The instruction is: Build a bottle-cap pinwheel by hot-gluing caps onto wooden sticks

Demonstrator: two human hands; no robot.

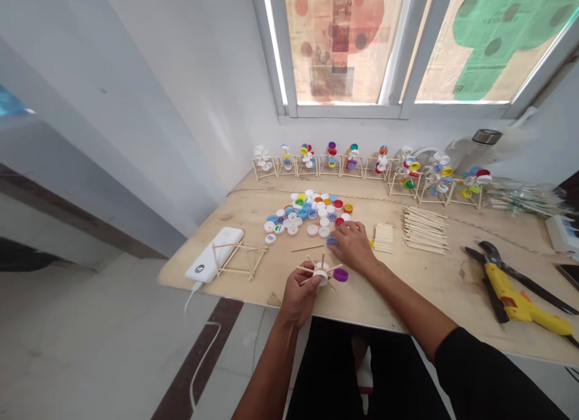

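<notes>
My left hand point(299, 293) is closed on a small wheel made of a white bottle cap point(321, 278) with several thin wooden sticks standing out round it. A purple bottle cap point(341, 275) sits at the end of one stick, on the right side. Near the front of the loose cap pile, my right hand point(355, 245) has its fingers bent round a blue bottle cap point(332, 241). White, blue, red and orange bottle caps point(312, 212) lie heaped just beyond both hands. A single stick point(307, 248) rests on the table between the wheel and the heap.
A square stick frame point(239, 260) leans by a white power bank point(215, 254) at left. Stick bundles point(425, 230) lie right of my right hand. Pliers point(525, 275) and a yellow glue gun point(515, 299) are far right. Finished cap wheels on stick frames point(332, 160) line the back.
</notes>
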